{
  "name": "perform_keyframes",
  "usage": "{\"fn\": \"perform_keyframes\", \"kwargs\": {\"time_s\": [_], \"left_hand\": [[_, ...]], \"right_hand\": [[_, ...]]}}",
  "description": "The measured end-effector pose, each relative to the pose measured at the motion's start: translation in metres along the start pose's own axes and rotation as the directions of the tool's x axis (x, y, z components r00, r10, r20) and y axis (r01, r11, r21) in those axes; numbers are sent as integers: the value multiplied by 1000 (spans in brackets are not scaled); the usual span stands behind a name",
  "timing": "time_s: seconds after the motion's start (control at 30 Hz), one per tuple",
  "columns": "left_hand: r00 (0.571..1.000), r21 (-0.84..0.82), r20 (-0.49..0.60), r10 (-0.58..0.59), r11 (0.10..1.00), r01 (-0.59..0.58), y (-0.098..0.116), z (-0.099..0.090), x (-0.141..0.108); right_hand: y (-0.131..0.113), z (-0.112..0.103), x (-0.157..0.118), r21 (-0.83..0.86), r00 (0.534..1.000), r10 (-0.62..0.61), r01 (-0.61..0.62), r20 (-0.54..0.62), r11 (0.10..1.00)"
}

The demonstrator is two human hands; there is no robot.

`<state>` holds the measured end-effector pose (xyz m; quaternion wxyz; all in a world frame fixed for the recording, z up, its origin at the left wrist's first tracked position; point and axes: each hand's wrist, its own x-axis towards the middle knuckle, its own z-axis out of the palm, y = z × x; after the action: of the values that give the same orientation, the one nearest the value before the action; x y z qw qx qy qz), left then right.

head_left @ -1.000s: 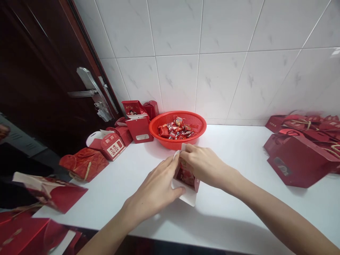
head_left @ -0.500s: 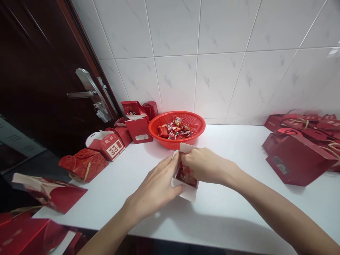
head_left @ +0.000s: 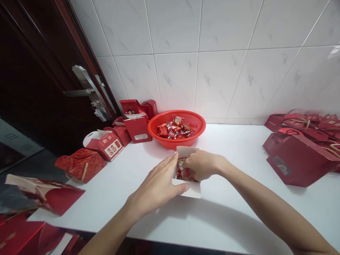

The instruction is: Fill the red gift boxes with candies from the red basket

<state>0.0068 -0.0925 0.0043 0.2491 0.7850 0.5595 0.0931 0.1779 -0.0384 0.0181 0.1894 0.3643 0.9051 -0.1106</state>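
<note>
A small open box (head_left: pixel 193 190) with white inner flaps stands in the middle of the white table, red wrapped sweets visible inside. My left hand (head_left: pixel 159 186) is wrapped along the box's left side, its thumb over the near flap. From the right, my right hand (head_left: pixel 203 164) reaches into the box's opening, fingers curled down; whether they hold a sweet is hidden. Just behind the box sits a red plastic basket (head_left: pixel 176 142) with several wrapped sweets (head_left: pixel 175 131) in it.
Several red gift boxes (head_left: pixel 111 143) line the table's left side, beside a dark door (head_left: pixel 39 71). More red boxes (head_left: pixel 302 159) are grouped at the right. A tiled wall (head_left: pixel 223 81) rises behind the white table (head_left: pixel 231 141). Another red box (head_left: pixel 21 237) lies at the lower left.
The box has turned slightly between my hands, and its far flap sits lower. My right hand has shifted a little down and left, still at the opening. The view has moved slightly.
</note>
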Motion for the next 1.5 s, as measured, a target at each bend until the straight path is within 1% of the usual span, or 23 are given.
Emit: {"fn": "perform_keyframes", "kwargs": {"time_s": [0.07,0.13,0.27,0.37,0.47,0.53,0.6,0.63,0.73,0.77,0.8,0.83,0.97,1.0,1.1,1.13,1.17,1.23,1.3,1.33,1.37,1.4,1.5], "left_hand": [[1000,-11,-5,3,1000,-3,0,0,0],[1000,-20,-16,16,1000,-16,-2,-1,-1],[999,-36,-27,34,999,-35,-6,-3,-2],[999,-50,-31,38,998,-39,-10,-4,0],[998,-52,-28,65,996,-66,-14,-3,1],[994,-40,-37,103,994,-104,-17,-1,1],[985,-22,-61,163,986,-165,-19,0,0],[978,-10,-75,193,981,-194,-20,0,-1],[961,34,-118,249,969,-246,-24,0,-3],[957,49,-126,261,965,-257,-25,0,-3],[952,62,-131,276,961,-270,-26,0,-3],[947,73,-130,294,955,-286,-27,-1,-3],[928,97,-74,366,929,-358,-29,-6,0],[925,98,-57,375,924,-369,-28,-8,1],[920,112,-40,389,917,-382,-27,-14,4],[918,127,-53,393,914,-385,-26,-15,5],[911,147,-77,404,909,-391,-25,-16,7],[877,193,-150,456,884,-426,-21,-16,9],[821,229,-206,532,842,-489,-14,-16,12],[799,239,-212,563,822,-516,-10,-16,13],[792,243,-195,578,811,-532,-6,-16,14],[803,245,-155,575,810,-533,-1,-17,15],[883,267,52,466,846,-462,11,-16,18]], "right_hand": [[5,1,1,42,999,-40,41,-16,998],[10,3,-2,157,995,-75,85,-65,984],[19,5,-17,407,965,-80,179,-249,896],[24,7,-32,490,936,-44,222,-349,843],[25,13,-46,533,907,-56,294,-418,793],[24,21,-53,545,872,-35,336,-489,768],[22,31,-55,554,800,45,373,-599,744],[22,38,-55,547,737,112,382,-666,745],[19,60,-51,491,475,318,298,-820,819],[18,66,-49,483,407,363,244,-838,841],[17,71,-48,485,362,397,194,-843,853],[16,75,-46,494,340,423,157,-840,855],[13,81,-45,522,312,465,129,-829,843],[12,81,-45,526,336,458,147,-823,838],[9,81,-44,580,485,414,262,-770,772],[8,82,-44,605,523,403,300,-751,738],[6,84,-42,626,540,403,328,-739,708],[4,87,-40,648,520,435,351,-735,676],[1,91,-38,655,492,463,349,-737,670],[-1,93,-37,658,482,474,346,-737,669],[-2,95,-36,660,472,484,345,-737,668],[-3,96,-36,659,460,492,345,-739,668],[-6,102,-35,646,414,505,361,-757,672]]}}
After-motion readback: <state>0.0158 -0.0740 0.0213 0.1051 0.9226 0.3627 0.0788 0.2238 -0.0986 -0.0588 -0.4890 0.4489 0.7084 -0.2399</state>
